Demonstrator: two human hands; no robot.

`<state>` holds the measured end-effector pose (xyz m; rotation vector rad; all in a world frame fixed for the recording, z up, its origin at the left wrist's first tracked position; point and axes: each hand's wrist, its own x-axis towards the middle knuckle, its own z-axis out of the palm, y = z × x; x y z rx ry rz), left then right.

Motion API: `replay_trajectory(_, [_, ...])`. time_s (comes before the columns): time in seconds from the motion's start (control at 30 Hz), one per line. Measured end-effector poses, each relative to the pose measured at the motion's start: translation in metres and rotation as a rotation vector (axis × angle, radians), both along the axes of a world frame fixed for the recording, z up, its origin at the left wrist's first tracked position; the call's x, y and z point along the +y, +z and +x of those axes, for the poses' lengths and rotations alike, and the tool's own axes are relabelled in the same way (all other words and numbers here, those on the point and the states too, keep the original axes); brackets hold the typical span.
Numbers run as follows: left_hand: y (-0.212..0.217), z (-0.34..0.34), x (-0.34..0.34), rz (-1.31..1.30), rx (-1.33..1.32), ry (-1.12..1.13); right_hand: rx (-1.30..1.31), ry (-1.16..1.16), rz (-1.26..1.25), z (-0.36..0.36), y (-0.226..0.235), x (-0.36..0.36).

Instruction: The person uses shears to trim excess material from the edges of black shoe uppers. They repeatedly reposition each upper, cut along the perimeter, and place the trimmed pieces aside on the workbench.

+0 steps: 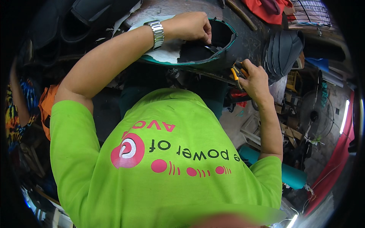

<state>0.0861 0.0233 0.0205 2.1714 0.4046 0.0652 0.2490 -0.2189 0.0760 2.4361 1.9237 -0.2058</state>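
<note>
My left hand point(190, 26) is over the black piece with a green-blue edge point(229, 45), which lies on the dark surface point(249, 41), close to its near border. The fingers point(207, 32) of this hand are bent, and their tips are near to one another. Just below them there is a small pale thing point(210, 48), but I cannot tell if I pinch it or only come close to it. A white sheet point(169, 51) lies over the left part of the black piece, under my wrist, which wears a metal watch point(155, 35).

My right hand point(255, 79) is closed around the pliers-like tool point(235, 73), with orange-yellow and black handles, just beside the near border of the surface. The head of the tool points up and away from me, and it is partly hidden.

To the right, near this hand, a stack of dark curved sheets point(280, 57) stands together. At the far side I see a wooden stick point(242, 14) and red cloth point(263, 10). Lower on the right there are a green-blue roll point(295, 175) and a fan point(314, 115).
</note>
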Motion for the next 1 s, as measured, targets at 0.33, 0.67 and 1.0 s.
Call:
replay_trajectory(0.33, [0.012, 0.006, 0.002, -0.07, 0.084, -0.009, -0.073, 0.057, 0.003, -0.004, 0.005, 0.0])
replay_trajectory(0.67, [0.017, 0.005, 0.003, -0.217, 0.083, -0.032, -0.058, 0.024, 0.001, -0.002, -0.002, -0.003])
replay_trajectory(1.0, [0.021, 0.003, 0.003, -0.364, 0.136, 0.013, -0.058, -0.052, 0.121, -0.013, -0.003, -0.007])
